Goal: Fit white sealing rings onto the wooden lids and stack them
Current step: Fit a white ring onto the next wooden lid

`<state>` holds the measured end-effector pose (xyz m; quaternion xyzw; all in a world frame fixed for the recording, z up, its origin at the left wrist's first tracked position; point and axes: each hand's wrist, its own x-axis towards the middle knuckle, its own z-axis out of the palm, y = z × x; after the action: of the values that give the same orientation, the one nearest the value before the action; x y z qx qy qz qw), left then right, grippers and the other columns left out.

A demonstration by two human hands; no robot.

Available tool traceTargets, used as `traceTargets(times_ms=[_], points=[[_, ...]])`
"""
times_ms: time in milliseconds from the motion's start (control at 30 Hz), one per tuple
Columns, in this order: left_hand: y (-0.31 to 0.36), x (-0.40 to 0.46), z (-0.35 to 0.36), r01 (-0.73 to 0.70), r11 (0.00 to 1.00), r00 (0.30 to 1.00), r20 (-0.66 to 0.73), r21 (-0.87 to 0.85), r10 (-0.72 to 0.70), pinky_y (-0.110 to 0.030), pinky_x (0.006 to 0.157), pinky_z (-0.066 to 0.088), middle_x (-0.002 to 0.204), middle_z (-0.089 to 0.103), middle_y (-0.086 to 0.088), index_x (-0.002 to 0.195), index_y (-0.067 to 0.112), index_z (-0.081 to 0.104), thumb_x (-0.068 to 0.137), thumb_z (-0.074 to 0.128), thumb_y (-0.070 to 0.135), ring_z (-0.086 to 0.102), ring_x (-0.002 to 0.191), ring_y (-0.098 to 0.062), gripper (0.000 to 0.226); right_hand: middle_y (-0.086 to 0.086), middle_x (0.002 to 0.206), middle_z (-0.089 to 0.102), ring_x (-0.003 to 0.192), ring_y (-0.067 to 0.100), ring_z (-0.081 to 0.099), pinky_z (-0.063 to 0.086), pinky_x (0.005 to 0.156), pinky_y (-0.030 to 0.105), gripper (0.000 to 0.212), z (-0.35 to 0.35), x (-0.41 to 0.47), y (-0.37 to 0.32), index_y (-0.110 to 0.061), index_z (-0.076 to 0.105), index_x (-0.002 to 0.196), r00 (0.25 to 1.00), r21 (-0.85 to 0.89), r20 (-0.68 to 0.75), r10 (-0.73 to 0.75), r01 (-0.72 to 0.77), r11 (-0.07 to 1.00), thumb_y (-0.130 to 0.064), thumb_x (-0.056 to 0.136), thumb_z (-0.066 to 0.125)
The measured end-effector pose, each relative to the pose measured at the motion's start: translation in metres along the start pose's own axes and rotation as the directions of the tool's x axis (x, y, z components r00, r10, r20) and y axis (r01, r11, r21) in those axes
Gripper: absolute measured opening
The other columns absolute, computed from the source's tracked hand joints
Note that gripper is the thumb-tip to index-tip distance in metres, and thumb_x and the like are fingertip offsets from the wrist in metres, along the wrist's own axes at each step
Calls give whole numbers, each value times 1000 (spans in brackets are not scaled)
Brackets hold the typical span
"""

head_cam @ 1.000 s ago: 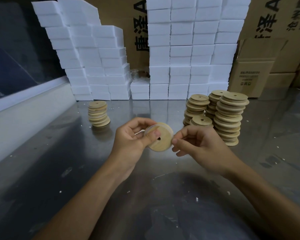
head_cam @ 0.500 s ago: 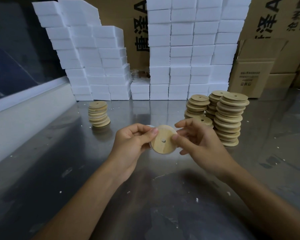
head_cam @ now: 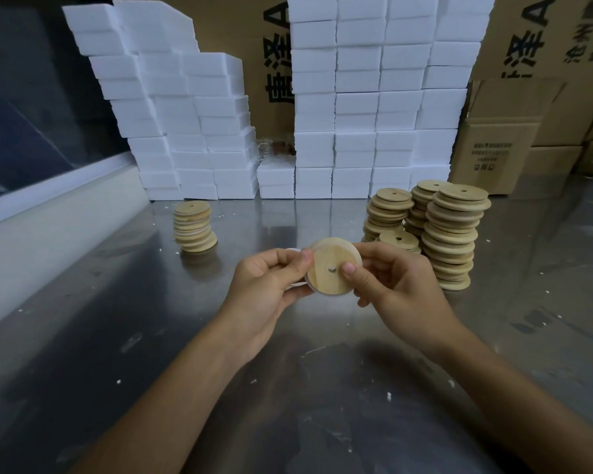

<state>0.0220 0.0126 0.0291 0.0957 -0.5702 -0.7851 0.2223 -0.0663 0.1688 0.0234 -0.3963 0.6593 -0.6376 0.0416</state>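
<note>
At the centre of the frame, the left hand (head_cam: 271, 285) and right hand (head_cam: 394, 285) are both pinching one wooden lid (head_cam: 332, 266) above the tabletop (head_cam: 151, 336), seemingly seating its white sealing ring (head_cam: 293, 268), and stacking it on the smaller pile (head_cam: 194, 225) at centre left likely follows.

Large black characters "泽A" stand on the cardboard cartons (head_cam: 274, 63) behind the hands; the smaller box's (head_cam: 490, 155) print is unreadable.

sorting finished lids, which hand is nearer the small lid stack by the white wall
Left. The left hand holds the wooden lid just right of and nearer the camera than the small stack; the right hand is farther right, beyond the lid.
</note>
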Motion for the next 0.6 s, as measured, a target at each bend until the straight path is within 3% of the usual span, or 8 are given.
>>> traceTargets(times_ms=[133, 267, 467, 600], points=[[-5, -3, 2, -51, 994, 998, -37, 95, 55, -29, 72, 58, 94, 74, -18, 90, -4, 69, 73, 71, 26, 73, 87, -26, 34, 0, 78, 73, 58, 5, 61, 50, 53, 19, 26, -1, -1, 1, -14, 70, 105, 999, 0, -41, -18, 18, 1000, -27, 83, 68], [-5, -3, 2, -64, 986, 996, -53, 151, 73, -34, 73, 60, 90, 70, -22, 80, -1, 67, 65, 75, 22, 70, 82, -30, 29, 5, 80, 72, 58, 8, 63, 51, 52, 20, 19, -1, -1, 3, -10, 70, 106, 997, -6, -69, -25, 24, 1000, -16, 88, 68], [0, -7, 0, -46, 988, 999, -7, 145, 47, -33, 75, 60, 101, 64, -35, 78, -2, 64, 65, 75, 18, 67, 80, -31, 27, 9, 81, 73, 59, 12, 62, 53, 52, 23, 33, 2, -3, -1, -7, 70, 105, 996, 31, -91, -16, 19, 999, -28, 80, 68], [0, -5, -6, 6, 994, 999, 44, 107, -11, -32, 72, 59, 93, 67, -27, 76, 1, 63, 67, 74, 20, 69, 83, -29, 24, 9, 79, 72, 58, 14, 61, 55, 53, 25, 33, 5, -4, -2, -7, 70, 105, 998, 70, -69, 15, -10, 998, -28, 79, 68]])
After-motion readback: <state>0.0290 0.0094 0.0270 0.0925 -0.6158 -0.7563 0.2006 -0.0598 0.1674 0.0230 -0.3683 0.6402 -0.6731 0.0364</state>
